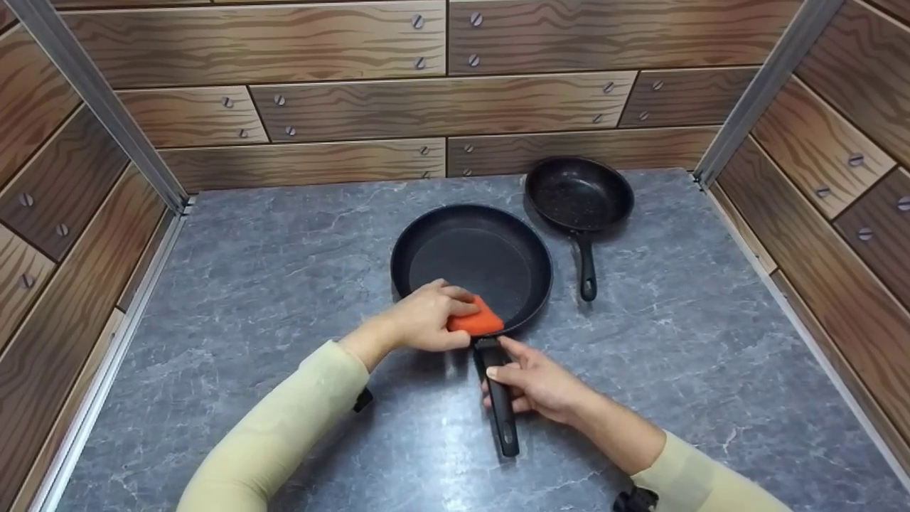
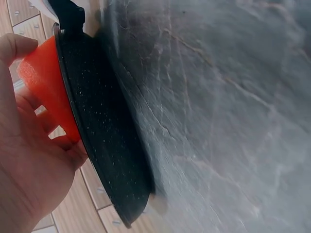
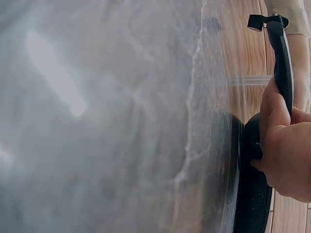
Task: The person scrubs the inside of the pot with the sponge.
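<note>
A large black frying pan [image 1: 473, 256] lies on the grey marbled table, its handle [image 1: 503, 419] pointing toward me. My left hand [image 1: 434, 316] grips an orange sponge [image 1: 478, 318] at the pan's near inner edge, close to where the handle joins. In the left wrist view the sponge [image 2: 48, 80] stands up over the rim, thumb on one side and fingers on the other, beside the pan's speckled outer wall [image 2: 104, 121]. My right hand [image 1: 544, 384] holds the handle near the pan, thumb on top and fingers curled beneath; the right wrist view shows this hand [image 3: 286, 145] around the handle [image 3: 281, 58].
A smaller dark frying pan [image 1: 579, 193] sits at the back right, its handle [image 1: 587, 270] also pointing toward me. Wood-patterned panels [image 1: 355, 107] wall the table's back and sides, with metal posts [image 1: 761, 85] at the back corners.
</note>
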### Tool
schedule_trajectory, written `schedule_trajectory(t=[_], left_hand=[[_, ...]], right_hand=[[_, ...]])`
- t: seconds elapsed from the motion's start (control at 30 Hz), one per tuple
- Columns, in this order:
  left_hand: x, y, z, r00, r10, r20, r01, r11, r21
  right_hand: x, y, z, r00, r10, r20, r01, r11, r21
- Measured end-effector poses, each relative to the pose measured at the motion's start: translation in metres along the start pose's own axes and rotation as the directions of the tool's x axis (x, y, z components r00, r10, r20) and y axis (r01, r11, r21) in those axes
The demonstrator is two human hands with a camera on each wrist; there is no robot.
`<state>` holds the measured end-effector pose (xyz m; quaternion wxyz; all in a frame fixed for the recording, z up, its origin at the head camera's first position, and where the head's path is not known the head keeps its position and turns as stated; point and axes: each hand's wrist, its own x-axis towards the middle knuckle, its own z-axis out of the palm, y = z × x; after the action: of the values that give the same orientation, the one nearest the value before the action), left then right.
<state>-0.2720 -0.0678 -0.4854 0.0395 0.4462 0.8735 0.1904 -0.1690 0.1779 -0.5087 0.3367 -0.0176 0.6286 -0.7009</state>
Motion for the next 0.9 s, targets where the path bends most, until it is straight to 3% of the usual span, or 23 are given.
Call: schedule_trajectory(t=[0.27, 0.47, 0.9], left_hand=[[0.014, 0.001, 0.004, 1.000, -0.001, -0.005, 0.001, 1.000, -0.023], [0.022, 0.000, 0.005, 0.998, -0.053, 0.021, 0.054, 0.997, -0.048], [0.045, -0.008, 0.009, 0.994, -0.069, 0.081, 0.077, 0.991, -0.106]], right_hand=[[0.000, 0.000, 0.001, 1.000, -0.018, 0.012, 0.018, 1.000, -0.001], [0.001, -0.002, 0.003, 1.000, -0.019, 0.008, 0.019, 1.000, -0.012], [0.001, -0.001, 0.003, 1.000, -0.020, 0.012, 0.020, 1.000, -0.004]])
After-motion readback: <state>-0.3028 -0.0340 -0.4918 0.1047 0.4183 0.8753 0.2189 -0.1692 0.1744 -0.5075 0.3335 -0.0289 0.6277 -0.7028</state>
